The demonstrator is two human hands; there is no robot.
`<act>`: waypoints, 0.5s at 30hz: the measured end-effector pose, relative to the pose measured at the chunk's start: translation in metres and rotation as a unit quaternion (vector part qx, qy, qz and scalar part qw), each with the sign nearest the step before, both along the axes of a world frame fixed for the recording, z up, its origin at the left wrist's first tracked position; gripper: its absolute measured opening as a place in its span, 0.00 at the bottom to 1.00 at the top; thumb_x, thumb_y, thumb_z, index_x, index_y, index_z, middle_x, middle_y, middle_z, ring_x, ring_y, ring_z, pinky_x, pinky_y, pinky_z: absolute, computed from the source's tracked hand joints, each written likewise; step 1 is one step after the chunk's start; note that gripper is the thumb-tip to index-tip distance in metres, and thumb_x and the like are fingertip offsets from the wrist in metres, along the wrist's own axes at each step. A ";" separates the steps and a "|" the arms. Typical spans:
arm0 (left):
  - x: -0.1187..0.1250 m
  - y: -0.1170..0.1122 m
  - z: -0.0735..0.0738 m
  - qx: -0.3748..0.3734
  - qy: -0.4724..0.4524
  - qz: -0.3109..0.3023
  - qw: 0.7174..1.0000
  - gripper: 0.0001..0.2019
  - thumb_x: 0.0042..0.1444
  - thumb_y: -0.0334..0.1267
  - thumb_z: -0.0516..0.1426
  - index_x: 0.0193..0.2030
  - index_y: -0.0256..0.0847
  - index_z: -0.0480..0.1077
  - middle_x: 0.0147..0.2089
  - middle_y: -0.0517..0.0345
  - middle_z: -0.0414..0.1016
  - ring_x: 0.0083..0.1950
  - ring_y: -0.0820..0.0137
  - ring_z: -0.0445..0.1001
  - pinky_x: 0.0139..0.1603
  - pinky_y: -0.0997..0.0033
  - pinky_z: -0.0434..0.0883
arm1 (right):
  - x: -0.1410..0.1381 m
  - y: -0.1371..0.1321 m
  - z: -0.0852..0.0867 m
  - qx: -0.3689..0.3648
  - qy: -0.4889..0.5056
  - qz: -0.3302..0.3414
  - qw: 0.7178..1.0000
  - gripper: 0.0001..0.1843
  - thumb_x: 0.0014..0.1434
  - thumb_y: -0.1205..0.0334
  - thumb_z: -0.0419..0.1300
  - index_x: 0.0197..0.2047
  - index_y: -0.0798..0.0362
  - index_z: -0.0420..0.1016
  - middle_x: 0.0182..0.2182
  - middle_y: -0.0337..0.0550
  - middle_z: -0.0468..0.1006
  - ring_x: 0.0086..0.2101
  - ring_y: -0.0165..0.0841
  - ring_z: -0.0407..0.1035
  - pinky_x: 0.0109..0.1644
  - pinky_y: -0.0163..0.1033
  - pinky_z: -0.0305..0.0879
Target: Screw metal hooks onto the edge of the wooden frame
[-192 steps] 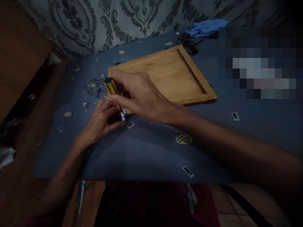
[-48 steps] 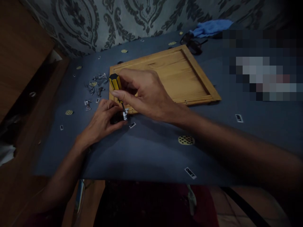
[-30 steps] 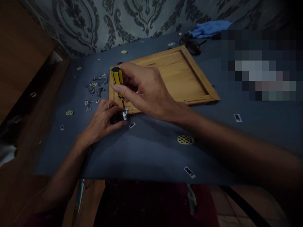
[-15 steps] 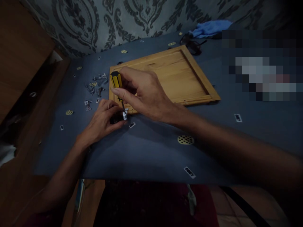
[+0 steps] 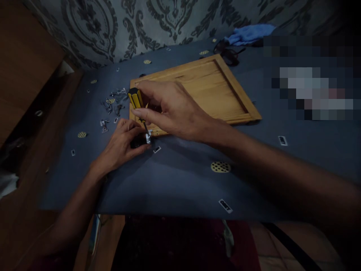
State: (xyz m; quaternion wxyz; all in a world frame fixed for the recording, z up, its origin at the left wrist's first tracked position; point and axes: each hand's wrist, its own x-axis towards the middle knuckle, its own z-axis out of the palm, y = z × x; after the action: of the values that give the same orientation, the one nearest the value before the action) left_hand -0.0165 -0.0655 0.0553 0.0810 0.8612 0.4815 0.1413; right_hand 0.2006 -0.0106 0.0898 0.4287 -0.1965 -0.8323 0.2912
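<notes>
My right hand [image 5: 172, 105] is closed around the yellow and black handle of a screwdriver [image 5: 135, 98]. Its shaft slants down, and the tip meets a small silver metal hinge [image 5: 148, 137] by the near left corner of a framed wooden panel [image 5: 203, 90]. Thumb and fingers of my left hand [image 5: 121, 145] grip the hinge from the left side; part of it is hidden by the fingers. The panel lies flat on the table.
Several loose metal hinges and fittings [image 5: 118, 101] lie left of the panel on the dark blue patterned tablecloth [image 5: 175, 184]. Dark-framed glasses [image 5: 231, 56] and a blue cloth [image 5: 249, 34] are at the back, near the patterned wall. A blurred-out patch covers the right side.
The screwdriver handle has tipped slightly to the left, and my right hand has shifted a little with it. My left hand and the hinge stay in nearly the same place.
</notes>
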 end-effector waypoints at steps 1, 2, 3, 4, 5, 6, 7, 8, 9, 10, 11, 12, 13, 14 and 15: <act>0.000 0.000 0.000 0.000 0.000 0.001 1.000 0.20 0.67 0.55 0.59 0.55 0.43 0.77 0.56 0.49 0.75 0.61 0.53 0.68 0.69 0.43 0.65 | 0.000 0.000 0.000 -0.004 0.002 0.002 1.000 0.14 0.68 0.63 0.59 0.33 0.48 0.57 0.29 0.34 0.64 0.34 0.31 0.63 0.40 0.38 0.59; 0.000 0.000 0.000 -0.001 0.000 0.002 1.000 0.20 0.67 0.55 0.59 0.55 0.43 0.77 0.56 0.49 0.75 0.61 0.53 0.68 0.69 0.43 0.65 | 0.000 0.000 -0.001 -0.006 0.005 0.002 1.000 0.14 0.68 0.63 0.59 0.32 0.48 0.57 0.29 0.34 0.64 0.34 0.31 0.62 0.40 0.38 0.59; 0.000 0.000 0.000 -0.002 -0.001 0.003 1.000 0.20 0.67 0.55 0.59 0.55 0.43 0.77 0.56 0.50 0.75 0.62 0.52 0.68 0.69 0.43 0.65 | -0.001 0.000 -0.002 -0.007 0.008 0.002 1.000 0.15 0.68 0.63 0.59 0.32 0.48 0.58 0.28 0.34 0.64 0.34 0.31 0.62 0.39 0.38 0.59; 0.000 0.000 0.000 -0.002 -0.002 0.003 1.000 0.20 0.67 0.56 0.59 0.54 0.43 0.77 0.56 0.50 0.75 0.62 0.52 0.68 0.69 0.43 0.65 | -0.001 0.000 -0.002 -0.007 0.010 0.002 1.000 0.15 0.68 0.63 0.59 0.32 0.48 0.58 0.28 0.33 0.63 0.33 0.31 0.62 0.39 0.38 0.59; 0.000 0.000 0.000 -0.002 -0.004 0.002 1.000 0.20 0.67 0.56 0.59 0.53 0.43 0.77 0.56 0.50 0.75 0.62 0.53 0.68 0.69 0.43 0.66 | -0.002 -0.001 -0.002 -0.007 0.012 0.000 1.000 0.15 0.69 0.63 0.59 0.32 0.48 0.58 0.28 0.33 0.63 0.33 0.31 0.61 0.39 0.38 0.59; 0.000 0.000 0.000 -0.002 -0.004 0.001 1.000 0.20 0.67 0.56 0.59 0.53 0.43 0.77 0.56 0.50 0.75 0.62 0.53 0.68 0.69 0.44 0.66 | -0.002 -0.001 -0.002 -0.006 0.014 -0.001 1.000 0.15 0.68 0.63 0.59 0.32 0.48 0.57 0.28 0.33 0.62 0.33 0.30 0.61 0.39 0.38 0.59; 0.000 0.000 0.000 -0.001 -0.006 -0.001 1.000 0.20 0.67 0.56 0.59 0.53 0.43 0.77 0.56 0.50 0.75 0.62 0.53 0.68 0.68 0.44 0.66 | -0.002 -0.001 -0.002 -0.004 0.015 -0.002 1.000 0.15 0.68 0.63 0.59 0.32 0.48 0.57 0.28 0.32 0.62 0.32 0.30 0.61 0.39 0.38 0.58; -0.001 0.000 0.000 0.000 -0.009 -0.004 1.000 0.20 0.67 0.56 0.59 0.53 0.43 0.77 0.56 0.50 0.75 0.61 0.53 0.68 0.68 0.45 0.67 | -0.003 -0.002 -0.002 -0.002 0.015 -0.002 1.000 0.16 0.68 0.63 0.59 0.32 0.48 0.57 0.28 0.32 0.61 0.32 0.30 0.60 0.39 0.38 0.58; -0.001 0.000 0.000 0.001 -0.012 -0.007 1.000 0.19 0.67 0.55 0.59 0.53 0.43 0.77 0.56 0.50 0.75 0.61 0.53 0.68 0.67 0.45 0.67 | -0.003 -0.002 -0.002 0.000 0.014 -0.004 1.000 0.16 0.68 0.63 0.60 0.32 0.48 0.56 0.28 0.32 0.61 0.32 0.30 0.60 0.39 0.38 0.57; -0.001 0.000 -0.001 0.001 -0.013 -0.010 1.000 0.19 0.67 0.55 0.59 0.53 0.43 0.77 0.56 0.50 0.75 0.61 0.53 0.68 0.67 0.46 0.67 | -0.004 -0.002 -0.002 0.003 0.010 -0.009 1.000 0.16 0.68 0.63 0.60 0.32 0.48 0.56 0.28 0.32 0.61 0.32 0.30 0.60 0.39 0.39 0.57; -0.001 0.000 -0.001 0.002 -0.015 -0.012 1.000 0.19 0.67 0.55 0.59 0.54 0.43 0.77 0.56 0.50 0.74 0.61 0.53 0.68 0.67 0.46 0.68 | -0.004 -0.002 -0.002 0.006 0.006 -0.016 1.000 0.17 0.68 0.63 0.61 0.32 0.47 0.55 0.28 0.32 0.61 0.31 0.30 0.60 0.40 0.39 0.57; -0.002 0.000 -0.001 0.002 -0.015 -0.014 1.000 0.19 0.68 0.55 0.59 0.54 0.43 0.77 0.56 0.50 0.74 0.61 0.53 0.68 0.67 0.46 0.68 | -0.004 -0.003 -0.002 0.009 0.002 -0.024 1.000 0.18 0.68 0.64 0.61 0.32 0.47 0.55 0.28 0.32 0.62 0.31 0.30 0.60 0.40 0.39 0.58; -0.002 0.000 -0.002 0.003 -0.016 -0.015 1.000 0.20 0.68 0.55 0.58 0.54 0.43 0.77 0.56 0.50 0.74 0.61 0.53 0.68 0.67 0.46 0.68 | -0.004 -0.003 -0.002 0.012 -0.002 -0.032 0.999 0.18 0.68 0.63 0.61 0.32 0.47 0.54 0.28 0.32 0.62 0.31 0.30 0.61 0.41 0.39 0.58; -0.002 0.000 -0.002 0.003 -0.015 -0.016 1.000 0.20 0.68 0.56 0.58 0.54 0.43 0.77 0.56 0.50 0.75 0.60 0.53 0.68 0.66 0.47 0.68 | -0.005 -0.003 -0.002 0.015 -0.004 -0.038 0.999 0.18 0.68 0.63 0.61 0.32 0.47 0.54 0.27 0.32 0.63 0.31 0.30 0.61 0.41 0.40 0.59; -0.002 0.000 -0.002 0.003 -0.015 -0.017 1.000 0.20 0.68 0.56 0.58 0.53 0.43 0.77 0.56 0.50 0.75 0.60 0.54 0.68 0.66 0.47 0.68 | -0.005 -0.004 -0.002 0.018 -0.006 -0.041 0.999 0.18 0.68 0.61 0.61 0.32 0.47 0.54 0.27 0.32 0.63 0.31 0.31 0.62 0.41 0.40 0.59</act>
State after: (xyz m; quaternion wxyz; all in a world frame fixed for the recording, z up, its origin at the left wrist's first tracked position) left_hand -0.0184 -0.0658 0.0537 0.0884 0.8670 0.4655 0.1542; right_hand 0.1957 -0.0142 0.0874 0.4391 -0.2245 -0.8310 0.2574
